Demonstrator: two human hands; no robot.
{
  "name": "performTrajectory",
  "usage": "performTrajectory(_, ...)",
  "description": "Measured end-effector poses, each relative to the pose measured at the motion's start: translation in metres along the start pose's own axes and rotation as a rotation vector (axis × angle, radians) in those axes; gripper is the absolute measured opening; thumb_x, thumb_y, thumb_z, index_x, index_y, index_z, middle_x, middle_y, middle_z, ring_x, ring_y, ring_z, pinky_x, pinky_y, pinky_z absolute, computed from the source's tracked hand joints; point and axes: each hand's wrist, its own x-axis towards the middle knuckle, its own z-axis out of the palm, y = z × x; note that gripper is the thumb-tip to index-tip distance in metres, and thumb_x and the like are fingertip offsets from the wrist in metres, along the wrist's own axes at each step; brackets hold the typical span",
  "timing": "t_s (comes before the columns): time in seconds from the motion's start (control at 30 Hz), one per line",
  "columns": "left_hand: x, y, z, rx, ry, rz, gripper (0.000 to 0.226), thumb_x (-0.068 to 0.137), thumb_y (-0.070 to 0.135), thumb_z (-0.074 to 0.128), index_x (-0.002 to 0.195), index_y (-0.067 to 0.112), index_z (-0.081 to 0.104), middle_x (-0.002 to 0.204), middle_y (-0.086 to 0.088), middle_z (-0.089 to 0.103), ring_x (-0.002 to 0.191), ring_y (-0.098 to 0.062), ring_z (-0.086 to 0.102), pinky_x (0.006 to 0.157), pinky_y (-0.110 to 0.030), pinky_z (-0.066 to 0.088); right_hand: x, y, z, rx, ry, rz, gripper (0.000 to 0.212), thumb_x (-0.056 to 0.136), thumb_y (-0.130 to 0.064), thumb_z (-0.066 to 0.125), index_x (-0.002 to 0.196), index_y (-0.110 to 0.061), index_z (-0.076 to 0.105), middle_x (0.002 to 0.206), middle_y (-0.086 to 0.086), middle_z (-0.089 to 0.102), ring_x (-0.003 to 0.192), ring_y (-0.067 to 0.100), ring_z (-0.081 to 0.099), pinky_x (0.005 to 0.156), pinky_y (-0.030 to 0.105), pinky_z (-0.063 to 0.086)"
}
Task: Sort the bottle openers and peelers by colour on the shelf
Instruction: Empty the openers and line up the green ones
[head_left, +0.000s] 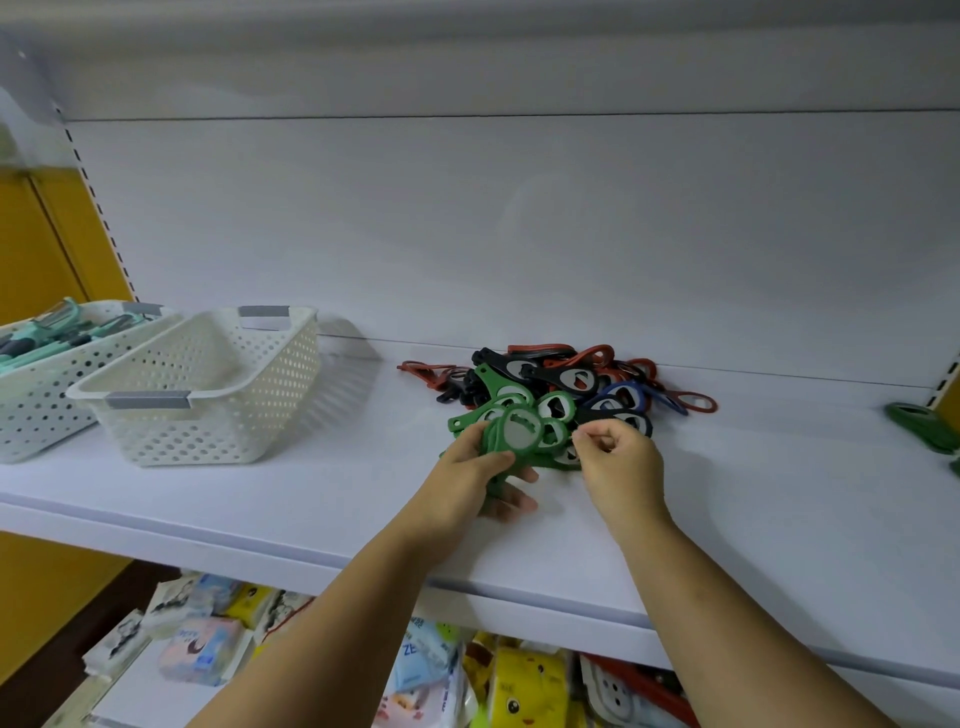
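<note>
My left hand (483, 467) grips green openers (519, 431) at the near edge of the pile (571, 374), my right hand (618, 457) curled just beside them, grasping something or not I cannot tell.

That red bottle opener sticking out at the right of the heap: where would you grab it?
Probably by its oval loop, coming from the right and above: the red opener lies flat with that loop sticking clear of the pile, while its other end runs in among the others.
</note>
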Motion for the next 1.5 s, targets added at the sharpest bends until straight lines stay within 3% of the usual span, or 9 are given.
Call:
performTrajectory(0.17, 0.003, -0.004, -0.006, -0.116, 0.061, -0.013, 0.035, 0.098, 0.007, 0.034, 0.124, 0.021, 0.052, 0.084, -0.012, 0.068, 0.051, -0.017, 0.046, 0.046, -0.022, 0.032, -0.001, -0.007, 0.008, -0.314, -0.043, -0.052, 0.032, 0.088, -0.028, 0.064, 0.06, -0.015, 0.056, 0.054, -0.002, 0.054, 0.055, 0.017, 0.05, 0.051, 0.026, 0.038)
performTrajectory(0.3, 0.007, -0.003, -0.008, -0.191, 0.028, -0.016, 0.049, 0.087, -0.007, 0.037, 0.126, 0.02, 0.051, 0.083, -0.015, 0.065, 0.053, -0.018, 0.046, 0.046, -0.023, 0.037, 0.001, -0.011, 0.01, -0.395, -0.059, -0.004, 0.054, 0.088, -0.028, 0.062, 0.042, -0.019, 0.035, 0.041, -0.006, 0.034, 0.043, 0.014, 0.032, 0.044, 0.026, 0.021)
performTrajectory(0.5, 0.01, -0.002, -0.013, -0.307, -0.02, -0.037, 0.074, 0.076, -0.018, 0.03, 0.125, 0.033, 0.05, 0.079, -0.012, 0.049, 0.052, -0.017, 0.044, 0.044, -0.024, 0.037, 0.003, -0.006, 0.002, -0.036, -0.028, 0.09, 0.029, 0.089, -0.015, 0.061, 0.064, -0.002, 0.061, 0.056, 0.004, 0.056, 0.051, 0.015, 0.045, 0.055, 0.028, 0.037)
performTrajectory(0.7, 0.01, -0.001, -0.013, -0.369, -0.012, -0.072, 0.044, 0.088, -0.007, 0.045, 0.108, 0.031, 0.048, 0.09, -0.014, 0.053, 0.052, -0.017, 0.044, 0.038, -0.023, 0.033, 0.001, -0.011, -0.009, 0.442, 0.062, 0.197, 0.022, 0.091, -0.003, 0.057, 0.07, -0.008, 0.062, 0.057, 0.003, 0.052, 0.047, 0.013, 0.041, 0.041, 0.02, 0.033)
performTrajectory(0.83, 0.01, -0.003, -0.012, -0.297, -0.015, -0.064, 0.024, 0.098, 0.011, 0.047, 0.111, 0.031, 0.045, 0.08, -0.012, 0.051, 0.055, -0.017, 0.048, 0.047, -0.028, 0.043, -0.004, -0.016, -0.01, 0.57, -0.088, 0.205, 0.019, 0.091, -0.001, 0.055, 0.073, -0.006, 0.061, 0.054, 0.003, 0.051, 0.041, 0.009, 0.04, 0.035, 0.017, 0.03)
performTrajectory(0.9, 0.008, -0.003, -0.011, -0.189, -0.05, -0.019, 0.01, 0.098, 0.031, 0.047, 0.108, 0.033, 0.049, 0.087, -0.013, 0.054, 0.065, -0.018, 0.059, 0.057, -0.032, 0.052, -0.009, -0.019, -0.009, 0.56, -0.239, 0.21, 0.02, 0.091, 0.0, 0.054, 0.073, -0.005, 0.06, 0.052, 0.002, 0.052, 0.04, 0.008, 0.041, 0.035, 0.016, 0.03)
performTrajectory(1.0, 0.004, -0.001, -0.01, -0.074, -0.132, 0.022, 0.023, 0.092, 0.043, 0.046, 0.111, 0.029, 0.046, 0.082, -0.005, 0.066, 0.069, -0.017, 0.066, 0.06, -0.03, 0.055, -0.014, -0.022, -0.006, 0.465, -0.375, 0.163, 0.017, 0.091, 0.002, 0.054, 0.076, -0.001, 0.062, 0.052, 0.001, 0.053, 0.039, 0.007, 0.043, 0.035, 0.017, 0.032)
performTrajectory(1.27, 0.004, -0.004, -0.011, -0.032, -0.214, 0.04, 0.027, 0.094, 0.007, 0.055, 0.114, 0.018, 0.041, 0.074, -0.006, 0.063, 0.058, -0.026, 0.058, 0.049, -0.031, 0.049, -0.018, -0.02, 0.0, 0.363, -0.438, 0.088, 0.013, 0.088, 0.001, 0.059, 0.082, -0.006, 0.067, 0.057, 0.001, 0.065, 0.047, 0.01, 0.056, 0.042, 0.018, 0.042)
performTrajectory(1.5, 0.002, -0.002, -0.009, -0.051, -0.048, 0.061, 0.035, 0.094, 0.007, 0.052, 0.112, 0.037, 0.05, 0.077, -0.008, 0.059, 0.06, -0.022, 0.051, 0.056, -0.033, 0.042, -0.017, -0.018, 0.0, 0.324, -0.312, 0.064, 0.01, 0.085, -0.004, 0.066, 0.076, -0.008, 0.066, 0.053, -0.003, 0.061, 0.046, 0.009, 0.051, 0.043, 0.018, 0.038)
